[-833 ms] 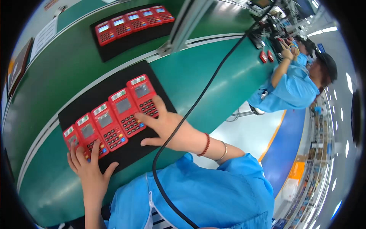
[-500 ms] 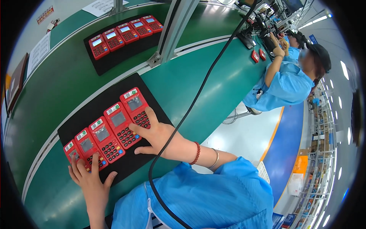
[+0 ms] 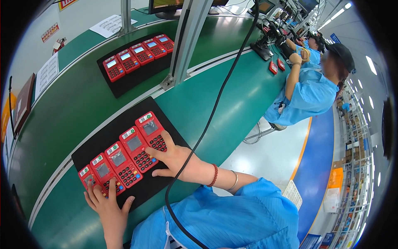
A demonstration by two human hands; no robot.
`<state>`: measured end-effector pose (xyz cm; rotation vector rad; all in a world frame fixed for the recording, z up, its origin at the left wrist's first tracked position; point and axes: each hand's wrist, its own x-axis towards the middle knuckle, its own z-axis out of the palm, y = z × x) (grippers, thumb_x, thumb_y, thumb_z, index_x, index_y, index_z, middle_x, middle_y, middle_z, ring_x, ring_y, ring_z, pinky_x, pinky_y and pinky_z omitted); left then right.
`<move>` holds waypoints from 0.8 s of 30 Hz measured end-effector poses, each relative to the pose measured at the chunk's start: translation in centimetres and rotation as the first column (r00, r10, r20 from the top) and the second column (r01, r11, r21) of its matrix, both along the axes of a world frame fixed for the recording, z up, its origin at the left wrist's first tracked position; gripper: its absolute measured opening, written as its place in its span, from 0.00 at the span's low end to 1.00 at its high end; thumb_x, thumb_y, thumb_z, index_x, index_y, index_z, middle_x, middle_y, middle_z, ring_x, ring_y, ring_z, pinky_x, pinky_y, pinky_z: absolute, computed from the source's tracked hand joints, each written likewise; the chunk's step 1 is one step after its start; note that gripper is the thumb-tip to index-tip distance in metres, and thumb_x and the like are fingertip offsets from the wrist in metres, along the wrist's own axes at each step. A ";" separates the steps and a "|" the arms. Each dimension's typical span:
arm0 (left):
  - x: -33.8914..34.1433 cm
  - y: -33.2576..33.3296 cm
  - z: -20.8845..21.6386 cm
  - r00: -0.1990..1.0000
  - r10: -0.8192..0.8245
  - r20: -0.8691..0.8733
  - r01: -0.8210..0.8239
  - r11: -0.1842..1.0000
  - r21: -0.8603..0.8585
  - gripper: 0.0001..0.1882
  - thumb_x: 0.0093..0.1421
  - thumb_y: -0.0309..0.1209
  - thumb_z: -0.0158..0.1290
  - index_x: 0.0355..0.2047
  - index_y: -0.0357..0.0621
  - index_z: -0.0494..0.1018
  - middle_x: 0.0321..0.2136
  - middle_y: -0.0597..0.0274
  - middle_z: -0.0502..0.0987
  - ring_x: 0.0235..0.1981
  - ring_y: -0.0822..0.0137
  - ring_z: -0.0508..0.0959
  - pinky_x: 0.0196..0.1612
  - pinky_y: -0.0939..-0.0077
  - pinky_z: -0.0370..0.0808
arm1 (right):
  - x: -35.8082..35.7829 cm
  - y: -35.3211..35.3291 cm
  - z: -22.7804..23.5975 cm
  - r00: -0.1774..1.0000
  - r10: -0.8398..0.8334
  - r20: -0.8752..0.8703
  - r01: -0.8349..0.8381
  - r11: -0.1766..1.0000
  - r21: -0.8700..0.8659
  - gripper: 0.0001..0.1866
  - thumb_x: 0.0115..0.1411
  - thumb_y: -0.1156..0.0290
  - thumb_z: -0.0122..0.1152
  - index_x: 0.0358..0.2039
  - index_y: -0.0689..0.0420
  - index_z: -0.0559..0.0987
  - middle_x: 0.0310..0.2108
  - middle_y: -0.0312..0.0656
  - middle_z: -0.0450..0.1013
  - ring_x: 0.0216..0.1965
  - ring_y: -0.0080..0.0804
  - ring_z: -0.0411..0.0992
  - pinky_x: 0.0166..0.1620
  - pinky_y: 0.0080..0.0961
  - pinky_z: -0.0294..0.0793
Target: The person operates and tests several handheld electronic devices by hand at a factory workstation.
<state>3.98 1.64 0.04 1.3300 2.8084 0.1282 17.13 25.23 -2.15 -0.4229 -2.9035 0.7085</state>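
Several red payment terminals with dark keypads lie face up, side by side, on a black mat (image 3: 143,191). My left hand (image 3: 110,211) rests its outstretched fingers on the lower part of the leftmost terminal (image 3: 85,173) and of the second terminal (image 3: 100,168), hiding some of their keys. At the other end, my right hand (image 3: 176,161) has its fingers apart. Its index finger touches the right edge of the rightmost terminal (image 3: 149,127), and another finger reaches the top right of the keypad on the fourth terminal (image 3: 134,142). The middle terminal (image 3: 117,157) is untouched.
A black cable (image 3: 213,108) hangs across the view, in front of my right wrist. Beyond a metal post (image 3: 186,45), more red terminals (image 3: 139,55) with lit screens lie on another black mat. A co-worker in blue (image 3: 313,89) sits at the far right of the green bench (image 3: 224,120).
The whole view has shifted, so the bench and terminals sit lower and a little farther right in the picture. Both hands keep about the same places on the terminals.
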 end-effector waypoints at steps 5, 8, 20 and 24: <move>0.1 0.1 0.2 1.000 0.002 0.014 -0.002 1.000 0.008 0.39 0.49 0.46 0.65 0.61 0.53 0.65 0.54 0.39 0.60 0.66 0.38 0.50 0.68 0.38 0.41 | 0.1 -0.1 -0.3 0.999 -0.009 -0.033 0.009 1.000 0.014 0.36 0.53 0.50 0.68 0.61 0.44 0.68 0.62 0.71 0.49 0.34 0.51 0.79 0.36 0.34 0.82; 0.1 0.1 0.0 1.000 0.006 0.016 -0.006 1.000 0.014 0.39 0.50 0.46 0.65 0.60 0.53 0.65 0.54 0.39 0.60 0.66 0.38 0.50 0.68 0.39 0.41 | 0.0 0.0 -0.3 0.999 -0.003 -0.036 0.004 1.000 0.015 0.36 0.53 0.50 0.68 0.61 0.44 0.68 0.62 0.70 0.50 0.34 0.52 0.79 0.36 0.34 0.82; 0.2 0.0 0.2 0.999 0.015 0.032 -0.015 1.000 0.020 0.38 0.50 0.45 0.65 0.60 0.52 0.66 0.54 0.40 0.59 0.67 0.38 0.50 0.68 0.39 0.40 | 0.0 -0.1 0.3 1.000 -0.013 0.003 0.013 1.000 -0.017 0.36 0.53 0.49 0.69 0.61 0.43 0.68 0.61 0.72 0.49 0.35 0.53 0.79 0.36 0.34 0.82; 0.0 0.1 0.0 0.999 0.011 0.040 -0.011 1.000 0.016 0.38 0.49 0.45 0.66 0.60 0.51 0.66 0.54 0.40 0.59 0.67 0.38 0.50 0.68 0.39 0.40 | 0.1 0.0 -0.2 0.999 -0.010 -0.040 0.010 1.000 0.005 0.36 0.53 0.49 0.69 0.61 0.44 0.68 0.62 0.72 0.49 0.35 0.53 0.79 0.36 0.35 0.82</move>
